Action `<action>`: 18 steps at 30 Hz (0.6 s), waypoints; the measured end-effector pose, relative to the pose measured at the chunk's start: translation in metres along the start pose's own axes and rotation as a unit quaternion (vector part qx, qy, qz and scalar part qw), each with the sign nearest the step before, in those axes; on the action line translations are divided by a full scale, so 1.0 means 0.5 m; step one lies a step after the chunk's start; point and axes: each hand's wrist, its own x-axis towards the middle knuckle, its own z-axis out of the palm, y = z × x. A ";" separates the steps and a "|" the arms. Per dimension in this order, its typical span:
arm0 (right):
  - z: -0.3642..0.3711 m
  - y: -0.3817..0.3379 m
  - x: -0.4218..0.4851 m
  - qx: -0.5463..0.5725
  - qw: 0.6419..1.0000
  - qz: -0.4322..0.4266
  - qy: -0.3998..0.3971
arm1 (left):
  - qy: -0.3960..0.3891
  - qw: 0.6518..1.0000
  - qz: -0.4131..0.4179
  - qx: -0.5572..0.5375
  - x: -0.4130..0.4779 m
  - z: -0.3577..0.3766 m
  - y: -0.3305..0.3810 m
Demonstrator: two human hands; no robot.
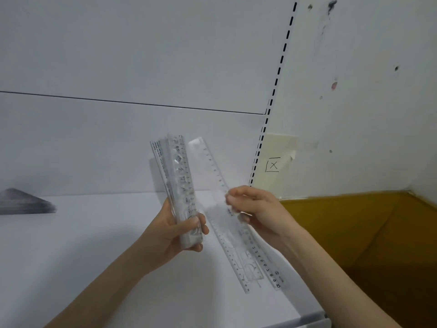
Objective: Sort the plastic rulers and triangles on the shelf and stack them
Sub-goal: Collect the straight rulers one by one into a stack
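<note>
Head view. We note the left hand (179, 233) gripping a bundle of rulers (177, 166) near its lower end, thumb across the front and fingers curled round the back. The right hand (255, 209) pinches the loose rulers (238, 252) part-way along their length between thumb and fingertips. They are clear plastic and blurred; we count two, possibly three, fanned slightly apart.

Position: both lots are held above the white shelf (94, 245), just beside one another but not touching. A dark, blurred stack of triangles (26, 202) lies on the shelf at far left, well apart from the hands. To the right sit a brown cardboard box (354, 233) and a paper note (274, 165) marked with a boxed X on the wall.

Orientation: the bundle stands close to upright, its top leaning a little left, broad faces toward us. The long axis of the loose rulers runs diagonally, upper end toward the back wall and lower end toward the shelf's front right edge, with the printed numbers at that lower end.

Step in hand, as we judge it: gathering rulers into one pile, with the triangles already set apart. The next move calls for turning the loose rulers until their axis matches the bundle's, squaring the ends, then sliding them flat against its face before the left thumb re-clamps. Slick plastic may slip or fan out.
</note>
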 end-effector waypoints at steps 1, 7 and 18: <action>0.016 -0.005 0.010 0.017 1.000 0.009 -0.007 | -0.004 1.000 0.001 0.000 0.000 0.003 -0.001; 0.077 -0.015 0.057 -0.022 1.000 0.005 -0.012 | 0.002 1.000 0.015 0.010 -0.003 0.009 -0.001; 0.107 -0.001 0.078 -0.202 0.976 -0.081 -0.006 | 0.022 0.999 0.000 0.024 0.002 0.005 0.000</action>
